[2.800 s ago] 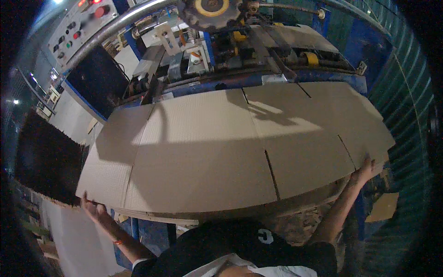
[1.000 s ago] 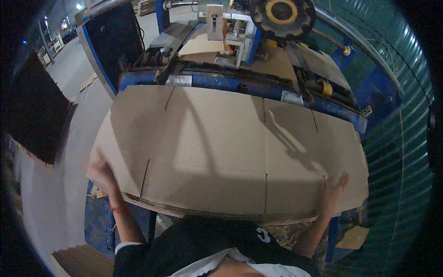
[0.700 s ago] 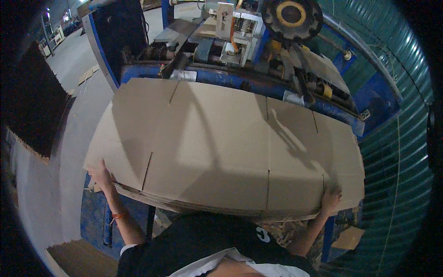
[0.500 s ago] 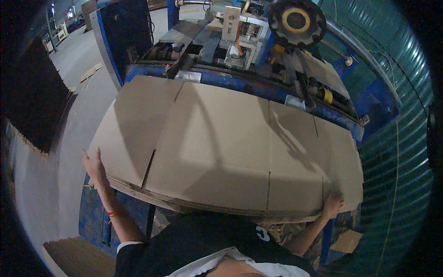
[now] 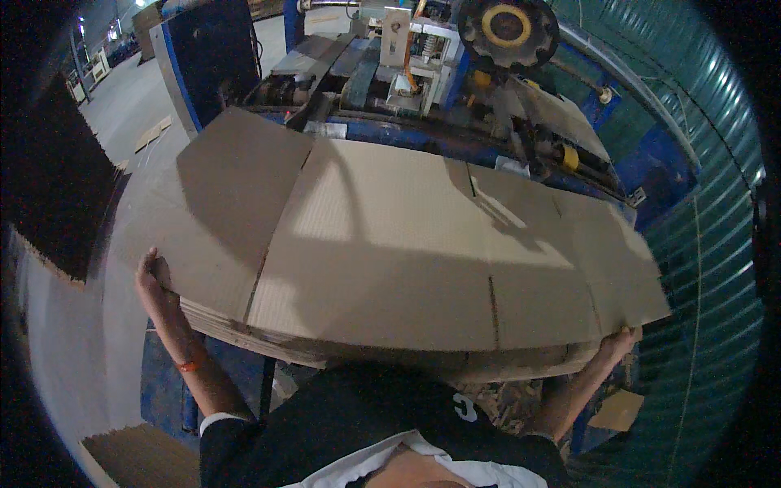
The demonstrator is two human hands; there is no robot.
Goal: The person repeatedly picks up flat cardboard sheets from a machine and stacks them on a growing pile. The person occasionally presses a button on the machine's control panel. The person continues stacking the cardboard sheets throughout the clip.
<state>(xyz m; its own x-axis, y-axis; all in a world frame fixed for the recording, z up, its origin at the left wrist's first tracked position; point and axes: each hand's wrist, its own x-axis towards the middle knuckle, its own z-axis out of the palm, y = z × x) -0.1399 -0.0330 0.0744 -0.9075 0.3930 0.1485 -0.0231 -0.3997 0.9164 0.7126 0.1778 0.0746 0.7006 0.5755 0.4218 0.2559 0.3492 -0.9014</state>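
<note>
A wide brown cardboard sheet (image 5: 374,236), with crease lines and dark slots cut into it, spans the space before me. Its right end and left flap are raised off the stack of cardboard sheets (image 5: 455,368) beneath. At the sheet's near left edge, my left hand (image 5: 154,275) is closed on the board, its fingers partly hidden by the edge. My right hand (image 5: 620,342) pinches the near right corner, thumb at the edge and the other fingers out of sight under the board.
Beyond the sheet stands a blue machine (image 5: 423,134) with rollers, a metal head (image 5: 399,41) and a large dark wheel (image 5: 506,31). A tall cardboard stack (image 5: 61,175) stands at left, another (image 5: 142,459) at lower left. A green corrugated wall (image 5: 716,268) runs along the right.
The top sheet has risen off the stack and shifted, its right corner moving outward. Both hands have closed on its edges; the right has moved right and slightly up.
</note>
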